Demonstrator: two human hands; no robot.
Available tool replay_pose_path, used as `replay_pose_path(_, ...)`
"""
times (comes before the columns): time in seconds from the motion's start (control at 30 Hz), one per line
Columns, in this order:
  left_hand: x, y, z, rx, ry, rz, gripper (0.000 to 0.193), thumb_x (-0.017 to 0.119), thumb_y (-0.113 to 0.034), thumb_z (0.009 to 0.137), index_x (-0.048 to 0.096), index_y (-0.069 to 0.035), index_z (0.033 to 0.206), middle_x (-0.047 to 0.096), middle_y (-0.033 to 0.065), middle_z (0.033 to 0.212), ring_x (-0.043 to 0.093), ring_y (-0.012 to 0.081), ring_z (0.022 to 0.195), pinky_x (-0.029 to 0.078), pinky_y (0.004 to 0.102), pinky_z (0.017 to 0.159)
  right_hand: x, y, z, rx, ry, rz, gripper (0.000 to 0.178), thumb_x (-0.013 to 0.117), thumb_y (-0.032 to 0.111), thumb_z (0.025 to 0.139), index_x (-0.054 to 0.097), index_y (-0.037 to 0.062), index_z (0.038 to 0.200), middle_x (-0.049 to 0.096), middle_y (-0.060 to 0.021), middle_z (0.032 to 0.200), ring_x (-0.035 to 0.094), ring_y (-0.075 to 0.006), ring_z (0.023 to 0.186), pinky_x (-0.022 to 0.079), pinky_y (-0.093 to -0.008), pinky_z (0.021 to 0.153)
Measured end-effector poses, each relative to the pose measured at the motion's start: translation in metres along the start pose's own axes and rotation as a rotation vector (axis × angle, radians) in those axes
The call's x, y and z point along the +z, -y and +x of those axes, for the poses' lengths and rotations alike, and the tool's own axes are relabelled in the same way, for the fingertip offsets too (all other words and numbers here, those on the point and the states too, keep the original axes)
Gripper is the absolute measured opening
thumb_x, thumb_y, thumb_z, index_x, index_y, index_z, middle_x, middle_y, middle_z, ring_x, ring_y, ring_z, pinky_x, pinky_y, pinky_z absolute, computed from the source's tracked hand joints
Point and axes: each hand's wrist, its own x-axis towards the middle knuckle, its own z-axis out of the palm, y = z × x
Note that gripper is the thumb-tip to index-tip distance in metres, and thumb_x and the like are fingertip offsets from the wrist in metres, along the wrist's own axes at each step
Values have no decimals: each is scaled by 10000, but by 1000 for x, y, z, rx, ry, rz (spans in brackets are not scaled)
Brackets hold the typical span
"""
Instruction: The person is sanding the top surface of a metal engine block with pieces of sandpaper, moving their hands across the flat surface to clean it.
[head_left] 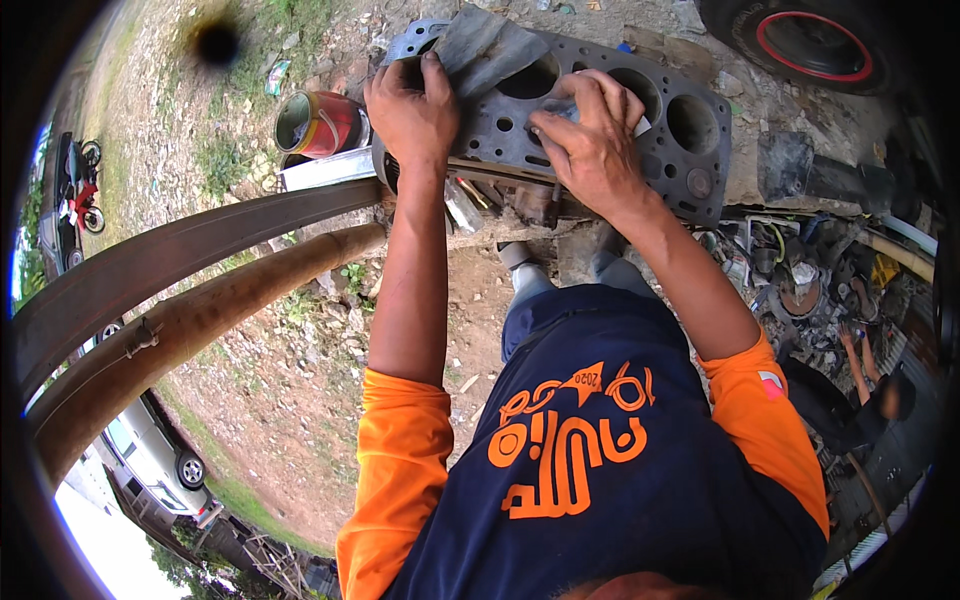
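A grey engine block (480,135) with large round cylinder bores lies before me, its flat face up. My left hand (415,115) is at its left end, fingers curled and thumb against the edge of a worn dark grey sheet (495,55). This sheet lies over part of the block's face and covers some of the left bores. My right hand (597,145) presses on the middle of the face, between bores, with fingers bent and closed. A small pale edge shows beside those fingers; what they hold is mostly hidden.
A red bucket (335,125) stands left of the block. A rusty pipe (220,290) and a curved metal beam (200,225) run at left. A tire (800,45) lies far right. Scrap parts (790,270) and another person's arms (858,360) are at right.
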Motion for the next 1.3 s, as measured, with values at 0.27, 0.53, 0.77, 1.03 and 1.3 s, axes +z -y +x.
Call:
replay_pose_path(0.27, -2, 4, 0, 15, 13, 29, 307, 685, -299, 957, 778, -10, 921, 725, 205, 901, 623, 425, 981, 490, 498, 909, -1, -5, 2, -21, 31, 45, 212, 854, 137, 803, 846, 140, 1015, 630, -99, 1297, 499, -304, 1359, 300, -504, 1108)
replay_pose_path(0.53, 0, 7, 2, 5, 15, 38, 314, 698, -302, 950, 780, -1, 915, 737, 208, 913, 631, 429, 973, 494, 502, 910, 0, -4, 2, -18, 7, 46, 214, 853, 139, 806, 851, 134, 1020, 624, -95, 1320, 496, -295, 1361, 297, -495, 1107)
replay_pose_path(0.77, 1, 8, 0, 25, -5, 45, 314, 697, -298, 948, 780, 3, 917, 738, 214, 915, 628, 429, 964, 491, 514, 908, -7, -18, 3, -69, 113, 152, 219, 854, 129, 798, 847, 132, 1017, 608, -85, 1355, 472, -296, 1403, 298, -484, 1130)
replay_pose_path(1.03, -1, 4, 1, 2, 5, 54, 330, 687, -315, 952, 780, 0, 923, 733, 221, 912, 628, 429, 971, 494, 505, 912, -6, -24, 2, -107, 147, 171, 213, 836, 119, 797, 844, 137, 1009, 588, -80, 1394, 465, -302, 1416, 318, -491, 1127)
replay_pose_path(1.3, 0, 6, 1, 14, 1, 63, 329, 690, -310, 953, 791, 4, 955, 739, 224, 939, 632, 428, 979, 498, 506, 910, -7, -18, 1, -107, 115, 138, 213, 833, 124, 783, 842, 131, 995, 590, -88, 1412, 455, -313, 1436, 307, -497, 1145)
